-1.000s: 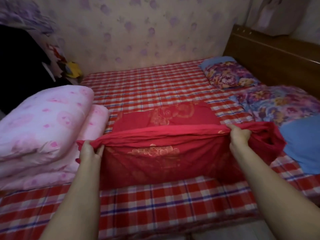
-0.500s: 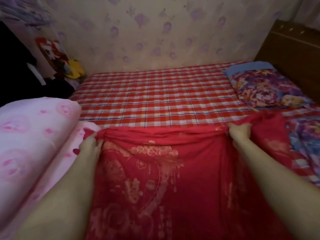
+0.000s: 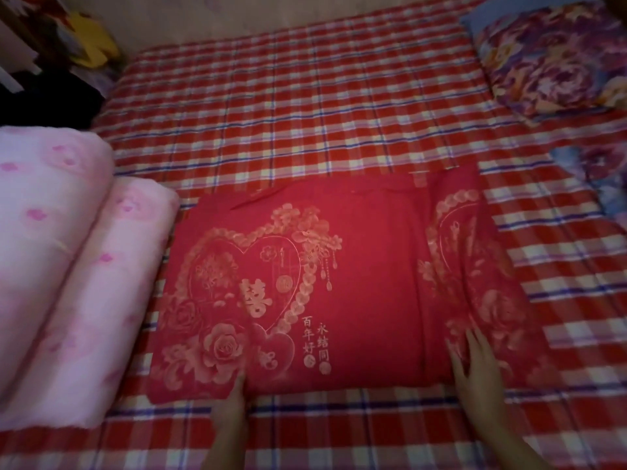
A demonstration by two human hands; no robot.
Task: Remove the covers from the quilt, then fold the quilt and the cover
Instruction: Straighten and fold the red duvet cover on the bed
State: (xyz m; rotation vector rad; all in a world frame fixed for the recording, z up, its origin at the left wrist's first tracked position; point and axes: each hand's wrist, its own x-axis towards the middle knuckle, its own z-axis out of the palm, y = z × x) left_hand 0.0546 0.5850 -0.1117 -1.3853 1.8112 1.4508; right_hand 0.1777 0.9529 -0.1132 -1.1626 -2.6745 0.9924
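Observation:
The red cover [image 3: 366, 283] with a gold heart and flower print lies folded flat as a rectangle on the bed, near its front edge. My left hand [image 3: 234, 398] touches the cover's front edge at the lower left, and only part of the hand shows. My right hand [image 3: 475, 364] rests flat on the cover's lower right part with fingers spread and straight. The pink quilt [image 3: 64, 266] lies folded in thick layers on the left, beside the cover.
A red checked sheet [image 3: 305, 106] covers the bed. Floral pillows [image 3: 549, 59] and more floral bedding [image 3: 600, 174] lie at the right. Dark and yellow items [image 3: 84, 39] are stacked at the far left corner by the wall.
Both hands held the cover's raised fold a second ago, then brought it down toward me. The cover now lies folded flat, and both hands have let go and rest at its front edge.

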